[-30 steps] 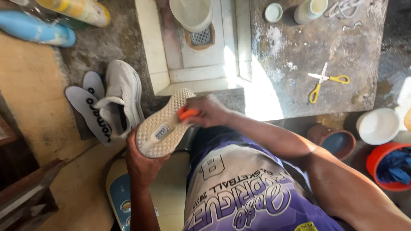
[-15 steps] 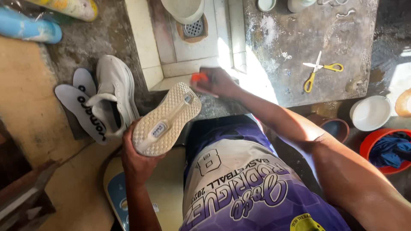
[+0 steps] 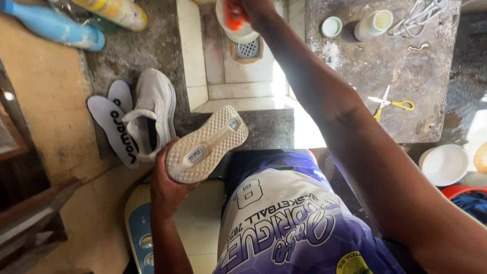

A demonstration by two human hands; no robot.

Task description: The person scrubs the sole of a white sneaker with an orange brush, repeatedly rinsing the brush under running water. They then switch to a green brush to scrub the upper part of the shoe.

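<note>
My left hand grips a white shoe turned sole up over my lap, its heel in my palm and the toe pointing up and right. My right hand is stretched far forward over a white bowl standing in a small tiled basin, and it is shut on a small orange object, blurred, possibly a brush. The matching white shoe lies on the stone surface to the left, beside two loose insoles.
A drain grate sits in the basin. On the stone slab at right lie yellow-handled scissors, a small cap, a white jar and white laces. Spray cans lie top left; a white bowl at right.
My right hand has left the shoe's sole and reached forward with the orange object to the white bowl in the basin. The shoe in my left hand has stayed sole up.
</note>
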